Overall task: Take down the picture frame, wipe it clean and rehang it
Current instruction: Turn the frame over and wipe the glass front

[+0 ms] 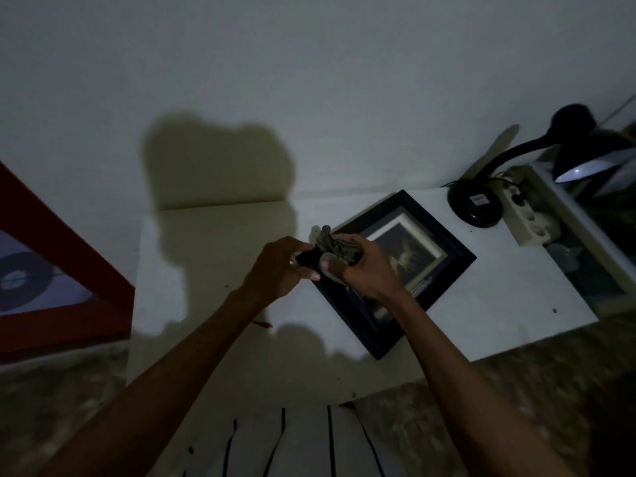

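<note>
A black picture frame (444, 249) with a dark picture and pale mat lies flat and turned at an angle on the white table (206, 270). Above its left corner both hands hold a bunched grey-brown cloth (335, 247). My left hand (278, 270) grips the cloth's dark left end with curled fingers. My right hand (368, 266) pinches the cloth's right part and hides some of the frame's lower left side. The room is dim.
A black desk lamp (564, 156) stands at the table's back right, lit, beside a white power strip (526, 215). A red-framed picture (69, 270) leans at the left. A pale wall rises behind the table. Patterned floor lies around it.
</note>
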### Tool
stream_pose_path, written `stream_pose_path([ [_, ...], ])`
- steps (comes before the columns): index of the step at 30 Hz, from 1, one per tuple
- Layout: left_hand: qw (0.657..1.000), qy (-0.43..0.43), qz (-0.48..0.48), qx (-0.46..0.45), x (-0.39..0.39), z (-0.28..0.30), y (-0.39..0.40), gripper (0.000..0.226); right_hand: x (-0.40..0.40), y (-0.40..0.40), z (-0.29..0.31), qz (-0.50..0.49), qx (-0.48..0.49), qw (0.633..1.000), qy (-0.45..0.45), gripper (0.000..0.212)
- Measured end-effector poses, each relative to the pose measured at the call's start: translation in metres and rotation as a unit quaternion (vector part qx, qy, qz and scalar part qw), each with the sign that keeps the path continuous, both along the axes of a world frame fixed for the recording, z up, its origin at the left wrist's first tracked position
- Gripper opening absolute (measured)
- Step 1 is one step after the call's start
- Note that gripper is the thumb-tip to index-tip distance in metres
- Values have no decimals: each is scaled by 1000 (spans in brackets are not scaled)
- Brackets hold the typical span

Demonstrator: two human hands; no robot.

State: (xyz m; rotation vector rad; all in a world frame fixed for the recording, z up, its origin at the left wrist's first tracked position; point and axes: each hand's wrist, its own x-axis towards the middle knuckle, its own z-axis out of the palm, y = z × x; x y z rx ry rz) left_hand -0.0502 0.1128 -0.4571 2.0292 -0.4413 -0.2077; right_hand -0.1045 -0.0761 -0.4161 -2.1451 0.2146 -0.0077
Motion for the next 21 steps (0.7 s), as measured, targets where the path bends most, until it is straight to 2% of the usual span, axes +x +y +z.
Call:
stream_pose_path([
  [3,1000,-10,0,25,1,-5,-1,58,-4,0,7,25,-63,997,28,38],
  [6,1000,-17,0,10,1,-8,0,56,-5,-14,20,80,-137,981,110,32],
  [8,1000,-18,0,0,1,-8,1,56,-7,-23,28,114,-148,969,160,31],
  [13,1000,-21,-4,1,1,-11,1,58,-2,0,28,36,-63,994,76,31],
  [18,999,-39,-2,-6,1,-13,2,52,-6,2,24,64,-117,987,89,30],
  [21,999,-39,-1,-7,1,-14,2,53,-20,-13,29,104,-154,973,140,35],
])
